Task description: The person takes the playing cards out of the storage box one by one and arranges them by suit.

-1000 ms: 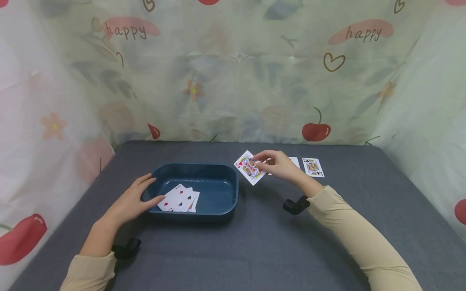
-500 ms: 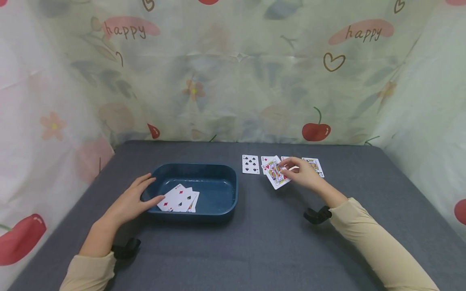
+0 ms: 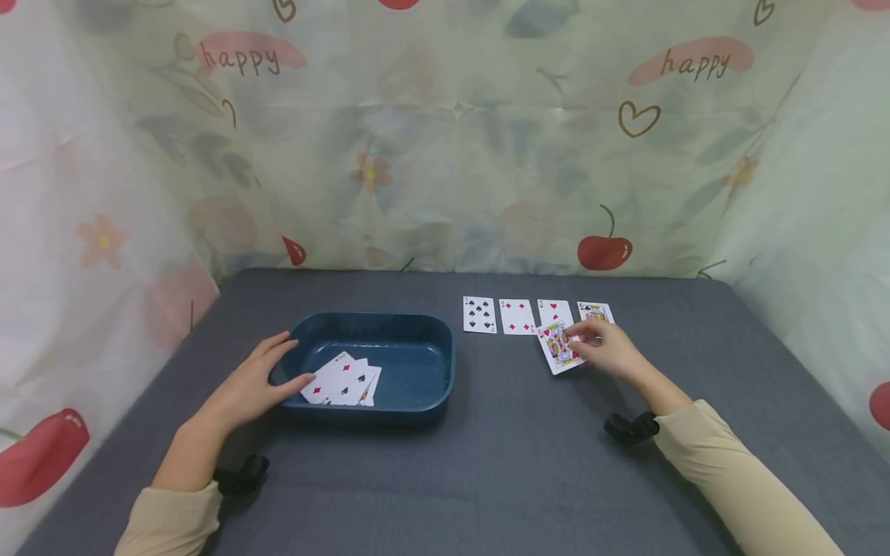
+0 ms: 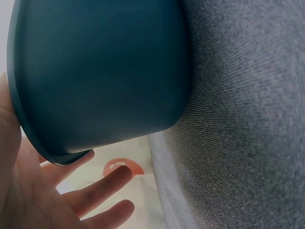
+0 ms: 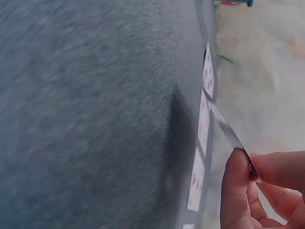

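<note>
In the head view my right hand (image 3: 608, 347) pinches a playing card (image 3: 555, 347), a face card with a red heart, between thumb and fingers. The card is tilted and overlaps the near edge of a hearts card (image 3: 554, 309) in the row behind. From the right wrist this playing card (image 5: 224, 121) shows nearly edge-on, raised off the cloth. My left hand (image 3: 260, 382) rests over the left rim of a dark blue tray (image 3: 445, 378), thumb across the near rim. Seen from the left wrist, its other fingers (image 4: 97, 193) stretch out, spread, past the tray's outer wall.
Several cards form the back row, with a spades card (image 3: 480, 314), a diamonds card (image 3: 518, 316) and a black-suit face card (image 3: 596, 312). Inside the tray lie loose overlapping cards (image 3: 344, 382) at the near left. A printed curtain (image 3: 452, 193) hangs behind the grey tablecloth (image 3: 487, 463).
My right hand has carried the face card rightward and slightly nearer, from beside the tray to in front of the row's right part, uncovering the row's left cards. The left hand has stayed put.
</note>
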